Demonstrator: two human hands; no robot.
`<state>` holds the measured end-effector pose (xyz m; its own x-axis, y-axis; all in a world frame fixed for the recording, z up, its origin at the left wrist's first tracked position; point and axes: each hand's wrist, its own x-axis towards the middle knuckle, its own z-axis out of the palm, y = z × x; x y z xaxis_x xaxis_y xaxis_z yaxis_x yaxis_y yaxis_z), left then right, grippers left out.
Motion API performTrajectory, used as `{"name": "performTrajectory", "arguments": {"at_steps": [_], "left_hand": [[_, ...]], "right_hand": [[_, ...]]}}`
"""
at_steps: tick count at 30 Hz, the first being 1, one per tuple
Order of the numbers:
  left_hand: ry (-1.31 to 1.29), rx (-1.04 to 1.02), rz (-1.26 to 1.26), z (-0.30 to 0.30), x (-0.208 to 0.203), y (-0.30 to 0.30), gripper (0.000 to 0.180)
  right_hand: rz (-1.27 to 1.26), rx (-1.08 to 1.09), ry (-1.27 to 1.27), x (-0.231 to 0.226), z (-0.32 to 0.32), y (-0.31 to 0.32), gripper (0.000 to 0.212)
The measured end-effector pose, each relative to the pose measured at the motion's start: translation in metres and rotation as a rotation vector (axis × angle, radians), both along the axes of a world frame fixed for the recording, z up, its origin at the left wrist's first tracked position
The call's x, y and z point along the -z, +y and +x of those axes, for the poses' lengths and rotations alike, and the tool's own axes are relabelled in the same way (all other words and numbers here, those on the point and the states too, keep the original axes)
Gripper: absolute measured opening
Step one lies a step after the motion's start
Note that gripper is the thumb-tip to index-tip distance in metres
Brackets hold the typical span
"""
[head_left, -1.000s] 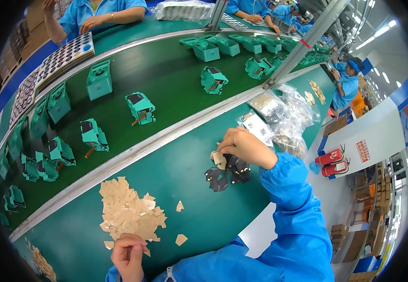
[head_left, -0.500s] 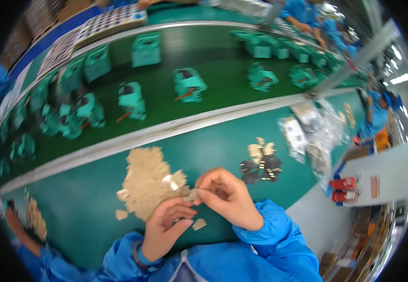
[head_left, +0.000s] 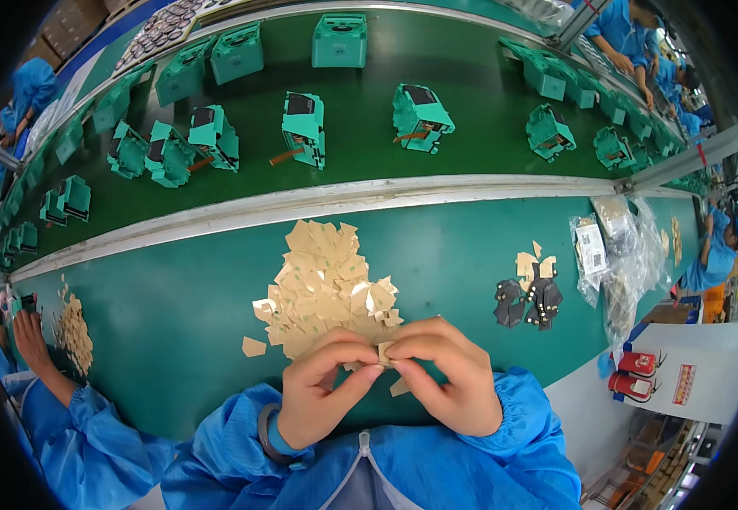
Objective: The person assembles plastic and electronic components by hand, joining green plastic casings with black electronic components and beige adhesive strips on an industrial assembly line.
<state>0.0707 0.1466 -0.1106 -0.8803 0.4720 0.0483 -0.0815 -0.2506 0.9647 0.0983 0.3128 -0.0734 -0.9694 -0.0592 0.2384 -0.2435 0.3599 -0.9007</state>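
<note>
I watched the left hand (head_left: pixel 328 387) and right hand (head_left: pixel 449 374) clamp thumb-to-forefinger on one small tan piece (head_left: pixel 383 353), above the bench's (head_left: pixel 471 246) near edge. Piece looked flat, plain; fingers hid its outline. Similar tan pile (head_left: pixel 322 280) sat just beyond. Near the bench's right end, a bagged white label (head_left: pixel 590 248) carried dark square codes. Past the far edge, a green housing (head_left: pixel 340 41) bore tiny lettering.

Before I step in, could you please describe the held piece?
On the green table, find the big tan heap. At its near edge, the left hand and right hand meet at one small tan piece. Unlike its loose neighbours, it alone is visibly held.
</note>
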Motion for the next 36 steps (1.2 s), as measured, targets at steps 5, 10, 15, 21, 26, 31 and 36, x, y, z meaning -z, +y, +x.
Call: {"name": "performTrajectory", "arguments": {"at_steps": [5, 10, 15, 21, 26, 31, 36], "left_hand": [[0.338, -0.066, -0.307, -0.004, -0.006, 0.0, 0.017], [0.651, -0.122, -0.423, -0.007, -0.004, 0.004, 0.019], [0.558, -0.099, -0.421, -0.005, -0.005, 0.006, 0.017], [0.478, -0.111, -0.415, -0.005, -0.005, 0.008, 0.02], [0.478, -0.11, -0.406, -0.004, -0.006, 0.011, 0.017], [-0.24, -0.139, 0.112, -0.002, 0.004, 0.016, 0.012], [-0.396, -0.175, 0.28, -0.003, 0.013, 0.013, 0.014]], "right_hand": [[0.365, 0.056, 0.195, -0.005, -0.002, 0.004, 0.026], [0.384, 0.073, 0.205, 0.005, 0.005, 0.003, 0.029], [0.162, 0.044, 0.023, 0.006, 0.003, 0.008, 0.026], [0.173, 0.018, 0.027, 0.006, 0.004, 0.01, 0.024], [0.109, 0.026, -0.028, 0.003, 0.001, 0.012, 0.019], [-0.144, 0.347, -0.137, 0.021, -0.015, 0.036, 0.011], [0.12, 0.061, -0.362, 0.018, -0.008, 0.031, 0.012]]}}
